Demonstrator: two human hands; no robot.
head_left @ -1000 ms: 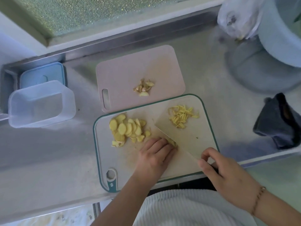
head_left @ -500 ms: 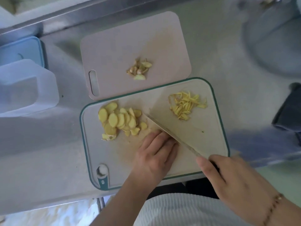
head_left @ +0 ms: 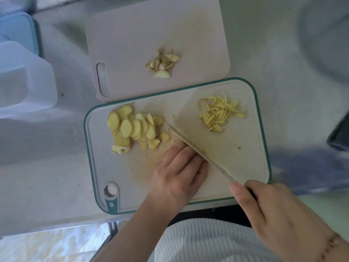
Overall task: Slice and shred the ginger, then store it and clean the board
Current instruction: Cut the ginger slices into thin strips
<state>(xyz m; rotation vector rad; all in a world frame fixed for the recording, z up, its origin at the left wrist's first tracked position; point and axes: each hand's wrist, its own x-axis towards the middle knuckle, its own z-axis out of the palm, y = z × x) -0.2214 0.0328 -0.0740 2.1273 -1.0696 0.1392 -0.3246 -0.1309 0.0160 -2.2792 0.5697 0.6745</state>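
Shredding ginger: slices [head_left: 135,127] are lying left on the board [head_left: 251,159], shreds [head_left: 220,115] right; the left hand [head_left: 179,176] is pinning slices beside the knife [head_left: 205,142], gripped by the right hand [head_left: 268,210]; unchanged piles suggest shredding is barely progressing.

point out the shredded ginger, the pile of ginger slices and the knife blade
shredded ginger [head_left: 221,115], head view, middle of the shred pile
ginger slices [head_left: 135,128], head view, centre of the overlapping slices
knife blade [head_left: 217,146], head view, flat of the blade
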